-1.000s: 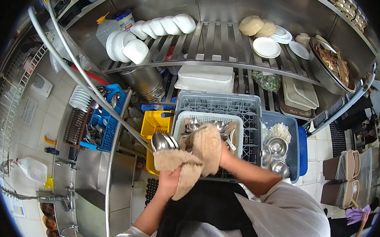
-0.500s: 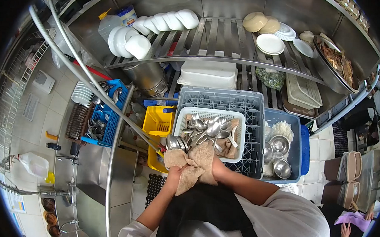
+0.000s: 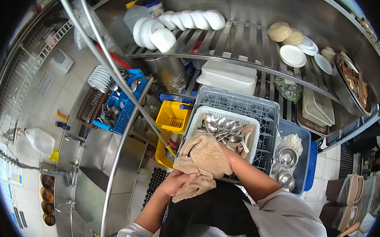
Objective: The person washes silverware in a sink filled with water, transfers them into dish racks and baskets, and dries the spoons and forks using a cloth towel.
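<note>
My left hand point(image 3: 174, 184) is closed on a tan cloth point(image 3: 209, 156), its thumb lying across a bunched fold. My right hand reaches into the same cloth from the right; the fabric covers its fingers, so only the wrist and forearm show. A dark metallic edge of a spoon point(image 3: 190, 152) peeks out of a fold. Just beyond the cloth, a white perforated basket point(image 3: 256, 135) holds several metal spoons point(image 3: 225, 124), a white spoon point(image 3: 244, 146) and more tan cloth. This basket rests on a grey dish rack point(image 3: 269, 106).
Right of the rack stands a grey-blue tub point(image 3: 306, 161) with metal bowls point(image 3: 288, 157) and white rice-like food. Yellow baskets point(image 3: 172, 113) are at left, beyond a metal rail. A slatted shelf point(image 3: 227, 60) with bowls spans the far side. Another person's arm point(image 3: 343, 234) shows lower right.
The spoon bundle seen poking from the cloth is now mostly covered. My right hand has moved under the cloth, which spreads wider. The whole view has shifted, with surroundings now farther right.
</note>
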Motion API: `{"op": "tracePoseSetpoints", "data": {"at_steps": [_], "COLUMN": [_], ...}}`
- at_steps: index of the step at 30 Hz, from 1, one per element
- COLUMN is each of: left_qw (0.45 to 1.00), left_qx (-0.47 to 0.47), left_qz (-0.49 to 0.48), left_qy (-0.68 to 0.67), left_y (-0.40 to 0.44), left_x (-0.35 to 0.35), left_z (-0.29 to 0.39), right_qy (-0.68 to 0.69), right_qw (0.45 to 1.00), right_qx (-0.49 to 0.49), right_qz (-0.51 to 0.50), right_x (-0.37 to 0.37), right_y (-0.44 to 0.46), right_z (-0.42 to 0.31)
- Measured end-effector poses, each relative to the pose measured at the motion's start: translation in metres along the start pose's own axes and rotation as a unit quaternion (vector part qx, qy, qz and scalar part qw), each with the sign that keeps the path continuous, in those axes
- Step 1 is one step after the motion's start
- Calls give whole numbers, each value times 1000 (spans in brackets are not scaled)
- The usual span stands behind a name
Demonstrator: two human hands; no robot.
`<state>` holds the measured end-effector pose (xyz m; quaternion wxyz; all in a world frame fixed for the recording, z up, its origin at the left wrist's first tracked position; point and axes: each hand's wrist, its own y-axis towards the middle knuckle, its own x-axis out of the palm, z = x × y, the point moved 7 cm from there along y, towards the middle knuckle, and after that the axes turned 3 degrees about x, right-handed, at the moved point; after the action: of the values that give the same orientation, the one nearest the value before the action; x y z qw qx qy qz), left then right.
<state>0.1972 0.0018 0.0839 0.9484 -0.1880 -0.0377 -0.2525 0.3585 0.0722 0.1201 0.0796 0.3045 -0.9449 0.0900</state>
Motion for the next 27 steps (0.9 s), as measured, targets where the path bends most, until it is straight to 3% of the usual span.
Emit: {"op": "tracePoseSetpoints", "data": {"at_steps": [1,2,3,5,6,7,8,9,10,11,12,13,15,16,17,19,20,21,22,23,25,26,27], "left_qw": [965,944,944,937,936,940,945,945,955,962,971,973,987,989,990,981,991,992,987,934,937,962,977], "left_qx": [-79,-55,-50,-6,-2,10,24,30,37,43,60,58,79,61,61,41,32,28,138,242,236,223,205], "left_qz": [-9,-27,-23,-9,-6,4,11,7,54,99,103,92,41,61,51,35,11,-3,-34,-65,-96,-53,-9], "left_qy": [-251,-323,-326,-350,-353,-340,-326,-326,-290,-251,-206,-202,-132,-116,-116,-185,-127,-123,70,254,240,148,53], "left_y": [-8,-12,-14,-22,-26,-29,-31,-34,-37,-40,-41,-44,-48,-55,-62,-76,-84,-85,-87,-93,-92,-86,-81], "left_x": [2,7,7,1,-4,-11,-16,-16,-19,-27,-39,-42,-44,-55,-63,-83,-89,-96,-100,-94,-92,-101,-106], "left_z": [-13,-6,-7,-6,-8,-10,-5,0,14,24,18,20,30,28,29,30,33,28,35,40,32,31,32], "right_qy": [60,42,39,-33,-149,-152,151,438,286,281,-31,-338,-320,-4,315,264,-128,-502,-529,-527,-456,-367,-367], "right_qw": [998,999,998,994,976,976,983,897,951,952,982,909,924,987,939,950,977,833,842,844,886,913,912], "right_qx": [-18,18,19,-103,-156,-156,-108,-50,-114,-122,-177,-204,-180,-95,-5,-13,-140,-232,-101,-91,-57,-130,-126], "right_qz": [-23,-28,-34,9,10,7,-9,-25,-27,-23,55,133,105,130,139,167,98,13,30,44,57,123,134], "right_x": [8,8,10,17,26,31,26,22,27,33,41,60,59,37,29,23,30,56,52,60,75,77,80], "right_y": [-5,0,0,-5,-6,-4,1,8,15,16,12,7,23,27,27,12,4,-6,5,4,2,-6,-2], "right_z": [-12,-5,-3,-19,-23,-16,2,26,10,4,-7,-28,-1,18,37,10,-22,-30,8,7,-2,-17,-5]}}
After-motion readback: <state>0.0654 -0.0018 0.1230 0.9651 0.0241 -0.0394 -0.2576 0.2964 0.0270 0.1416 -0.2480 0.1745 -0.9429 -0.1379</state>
